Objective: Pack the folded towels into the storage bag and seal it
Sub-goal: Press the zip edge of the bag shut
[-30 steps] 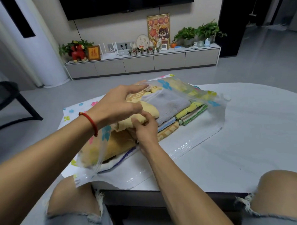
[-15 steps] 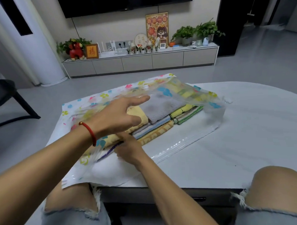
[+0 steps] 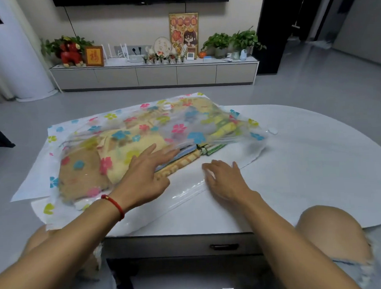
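Observation:
A clear storage bag [image 3: 140, 124] printed with coloured flowers lies on the white table [image 3: 317, 160]. Folded towels [image 3: 181, 160] in yellow, tan, blue and green lie inside it, their edges showing at the bag's open near side. The flowered top sheet lies down over the stack. My left hand [image 3: 147, 174] rests flat with straight fingers on the towels at the bag's mouth. My right hand [image 3: 226, 177] lies flat on the bag's clear lower flap [image 3: 187, 192], fingers spread, holding nothing.
The table's front edge and a drawer handle [image 3: 224, 246] are just below my arms, with my knees on both sides. A small white slider clip [image 3: 273, 131] lies by the bag's right corner. A low cabinet [image 3: 156, 73] with plants and ornaments stands along the far wall.
The lifted top sheet of the bag has come down over the towels. My left hand let it go and lies flat on the stack. My right hand came out of the bag onto the flap.

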A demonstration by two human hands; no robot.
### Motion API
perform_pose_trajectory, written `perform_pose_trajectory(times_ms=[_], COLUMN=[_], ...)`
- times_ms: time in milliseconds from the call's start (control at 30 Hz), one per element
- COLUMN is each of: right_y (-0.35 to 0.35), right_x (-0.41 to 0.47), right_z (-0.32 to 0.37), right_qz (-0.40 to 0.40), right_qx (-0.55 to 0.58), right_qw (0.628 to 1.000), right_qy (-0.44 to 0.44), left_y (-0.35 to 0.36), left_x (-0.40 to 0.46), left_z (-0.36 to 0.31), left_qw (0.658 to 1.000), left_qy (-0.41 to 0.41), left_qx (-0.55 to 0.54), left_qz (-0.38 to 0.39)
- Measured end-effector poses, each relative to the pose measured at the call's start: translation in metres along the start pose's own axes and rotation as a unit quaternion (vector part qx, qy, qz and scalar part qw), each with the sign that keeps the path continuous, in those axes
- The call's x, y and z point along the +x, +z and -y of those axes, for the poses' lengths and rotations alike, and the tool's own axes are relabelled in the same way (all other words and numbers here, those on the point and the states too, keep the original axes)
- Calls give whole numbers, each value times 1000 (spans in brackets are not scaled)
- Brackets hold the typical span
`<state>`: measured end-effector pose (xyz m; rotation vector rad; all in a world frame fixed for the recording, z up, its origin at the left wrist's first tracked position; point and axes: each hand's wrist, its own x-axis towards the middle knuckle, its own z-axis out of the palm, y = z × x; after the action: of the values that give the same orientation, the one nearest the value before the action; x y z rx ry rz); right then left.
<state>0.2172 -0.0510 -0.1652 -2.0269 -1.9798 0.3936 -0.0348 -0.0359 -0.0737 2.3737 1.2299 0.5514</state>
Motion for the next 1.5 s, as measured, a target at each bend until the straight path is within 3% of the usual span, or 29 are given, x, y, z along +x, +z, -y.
perform_pose_trajectory(times_ms=[167, 433, 567, 633, 700, 767, 800, 867, 967, 1033, 1100, 1233, 1433, 1500], right_y=[1, -10, -44, -73, -98, -116, -119, -119, -110, -108, -110, -116, -118, -117], right_x=[-22, -74, -90, -95, -93, -86, -82, -73, -62, -59, -59, -66, -75, -76], right_z=[-9, 27, 25, 5, -29, -71, -92, -129, -155, -162, -165, -168, -178, -177], right_qz=[34, 105, 167, 115, -19, -151, -174, -130, -64, -75, -72, 19, 52, 53], right_qx=[-27, -106, -24, 82, 151, 101, 64, 30, 199, 312, 356, 402, 422, 415], right_qw=[999, 989, 985, 990, 987, 974, 965, 951, 914, 882, 868, 848, 844, 851], right_qy=[15, 22, -26, -6, 52, 137, 185, 277, 347, 344, 338, 344, 328, 318], left_y=[56, 51, 38, 34, 34, 34, 36, 47, 82, 112, 143, 194, 222, 224], left_x=[-18, 3, 4, -7, -20, -27, -27, -20, 6, 31, 59, 97, 95, 94], left_z=[37, 84, 82, 75, 64, 42, 27, -6, -61, -100, -137, -180, -178, -176], left_qw=[992, 998, 999, 1000, 999, 995, 994, 993, 986, 974, 968, 974, 971, 961], left_qy=[35, 25, -9, -6, 17, 56, 74, 102, 165, 227, 248, 195, 227, 256], left_qx=[116, 19, 12, 16, 45, 71, 72, 55, 0, -4, 28, 115, 41, 65], left_qz=[29, 51, 49, 25, -1, -31, -35, -25, -22, -30, -15, 25, -56, -87])
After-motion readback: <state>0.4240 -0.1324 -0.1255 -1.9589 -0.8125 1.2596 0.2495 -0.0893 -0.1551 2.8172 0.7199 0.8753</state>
